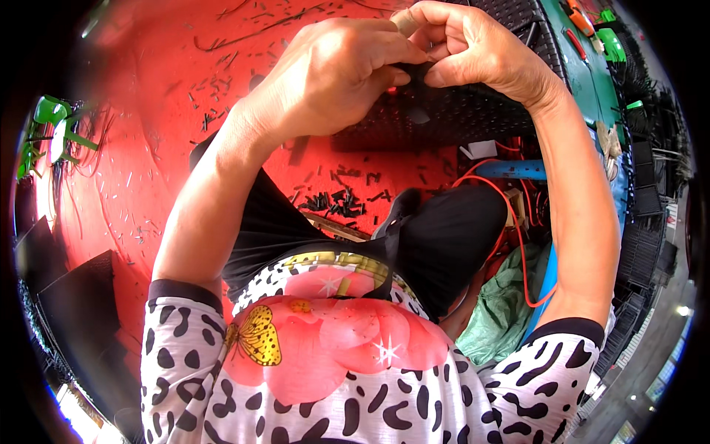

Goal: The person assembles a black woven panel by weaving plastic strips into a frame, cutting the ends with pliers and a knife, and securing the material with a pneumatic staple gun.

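Both of my hands are raised at the top of the view, fingertips nearly meeting over a black woven wicker piece (407, 118). Between them is a small black strip (416, 72), mostly covered by the fingers. My left hand (329, 74) pinches its left end with thumb and forefinger. On the other side, my right hand (481, 52) has its thumb and curled fingers closed on the right end. The wicker piece has a dark, dotted weave and stretches up to the right behind my right hand. How the strip joins the weave is hidden.
Black strip scraps (336, 201) litter the red floor (148, 148). A red hose (521, 251) loops past a blue bar (510, 169) and a green sack (495, 311) at right. On a green surface (584, 81) lies a red-handled tool (575, 43). A small green chair (63, 126) stands far left.
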Tool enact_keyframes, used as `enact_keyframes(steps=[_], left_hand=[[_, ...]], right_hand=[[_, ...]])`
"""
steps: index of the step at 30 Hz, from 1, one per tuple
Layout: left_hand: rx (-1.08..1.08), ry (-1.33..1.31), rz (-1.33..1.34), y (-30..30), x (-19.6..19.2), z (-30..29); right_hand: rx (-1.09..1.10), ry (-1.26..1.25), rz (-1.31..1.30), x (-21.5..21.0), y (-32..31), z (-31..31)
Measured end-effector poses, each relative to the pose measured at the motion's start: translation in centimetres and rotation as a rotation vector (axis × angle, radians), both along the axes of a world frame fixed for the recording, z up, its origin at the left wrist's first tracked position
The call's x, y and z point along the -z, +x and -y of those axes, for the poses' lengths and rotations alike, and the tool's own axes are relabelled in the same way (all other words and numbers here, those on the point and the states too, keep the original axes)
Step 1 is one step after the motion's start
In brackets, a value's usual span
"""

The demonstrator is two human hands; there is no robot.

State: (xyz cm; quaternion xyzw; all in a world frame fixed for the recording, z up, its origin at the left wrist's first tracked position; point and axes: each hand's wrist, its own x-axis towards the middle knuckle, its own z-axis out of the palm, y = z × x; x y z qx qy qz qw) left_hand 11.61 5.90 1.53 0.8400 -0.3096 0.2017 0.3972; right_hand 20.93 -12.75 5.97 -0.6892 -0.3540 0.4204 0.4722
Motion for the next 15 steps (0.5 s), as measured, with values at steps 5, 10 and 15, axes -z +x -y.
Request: enact_keyframes(steps=[5,10,15], left_hand=[[-0.032,0.003,0.038,-0.7,-0.7,0.2],[-0.053,0.007,0.059,-0.7,-0.5,0.3],[0.094,-0.024,-0.045,0.0,-0.6,-0.4]], right_hand=[[0.044,0.004,0.018,-1.3,-0.7,0.0],[0.126,-0.050,-0.183,0.7,1.4,0.8],[0.156,0.042,-0.272,0.6,1.0,0.8]])
